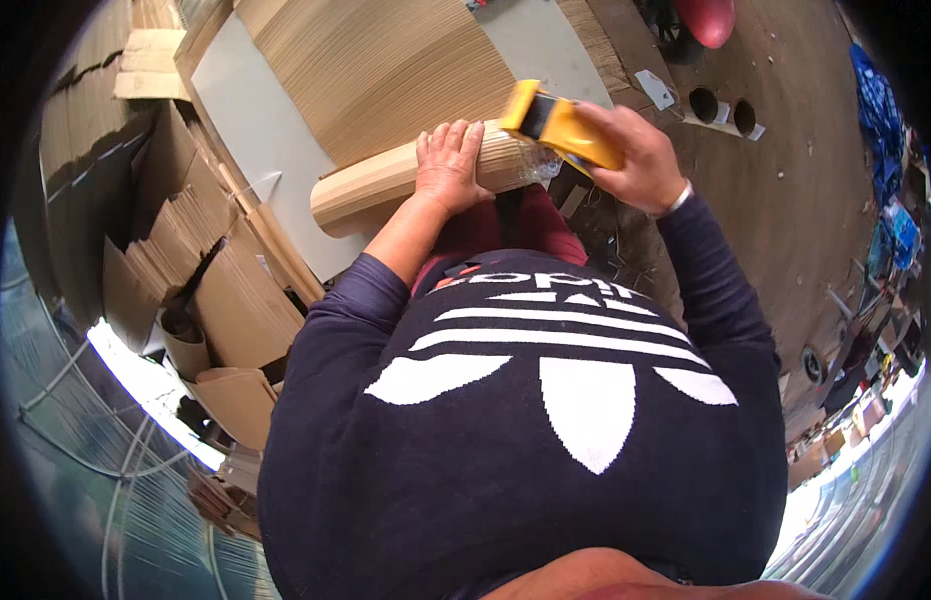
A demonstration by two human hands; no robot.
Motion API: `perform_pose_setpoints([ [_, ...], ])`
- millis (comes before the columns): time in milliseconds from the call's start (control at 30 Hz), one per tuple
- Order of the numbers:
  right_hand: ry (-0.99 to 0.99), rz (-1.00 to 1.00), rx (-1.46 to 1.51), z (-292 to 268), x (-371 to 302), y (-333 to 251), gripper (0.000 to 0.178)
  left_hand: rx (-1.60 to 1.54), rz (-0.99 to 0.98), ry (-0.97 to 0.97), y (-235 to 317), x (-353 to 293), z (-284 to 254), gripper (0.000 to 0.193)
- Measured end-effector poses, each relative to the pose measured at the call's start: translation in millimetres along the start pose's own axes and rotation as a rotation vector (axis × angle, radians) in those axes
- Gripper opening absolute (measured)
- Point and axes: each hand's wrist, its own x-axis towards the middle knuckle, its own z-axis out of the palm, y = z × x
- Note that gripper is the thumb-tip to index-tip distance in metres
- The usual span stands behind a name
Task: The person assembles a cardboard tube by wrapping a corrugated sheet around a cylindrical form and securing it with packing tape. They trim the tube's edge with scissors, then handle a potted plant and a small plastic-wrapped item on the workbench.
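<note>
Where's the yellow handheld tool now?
In the head view, the yellow handheld tool is upper right of centre, in the right hand, near the right end of the ridged tan bundle.

We have our left hand [451, 165] on a bundle of strips [371, 185] that reaches out to both sides of it; the bundle lies along the near edge of the surface [251, 105]; beyond the left hand, a layer of strips [381, 75] lies on that surface; we have our right hand [631, 155] around a tool [566, 128], whose front is over the bundle's right end, near some film [542, 162]; our legs [556, 228] come below and between both hands; left of the left hand, past the surface, stands cardboard [241, 310]; well right of the right hand, across the floor [786, 190], lies a tarp [876, 125].
</note>
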Motion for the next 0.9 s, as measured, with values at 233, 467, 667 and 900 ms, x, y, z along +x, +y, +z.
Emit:
perform_pose_setpoints([
  [233,-0.702,-0.185,-0.555,33.3,67.3,-52.4,0.051,-0.051,-0.184,0.069,0.2,-17.2,12.6,0.128],
  [467,-0.479,-0.155,-0.490,-18.7,10.6,13.3,0.061,-0.088,-0.220,0.039,-3.7,-13.0,9.2,0.129],
  [667,-0.341,-0.123,-0.476,-14.9,-32.0,42.6,0.073,0.043,-0.152,0.003,3.1,-14.2,-5.7,0.122],
  [900,-0.209,-0.096,-0.337,5.0,-26.0,82.6,0.063,0.271,0.179,0.057,23.6,-1.4,-2.8,0.115],
])
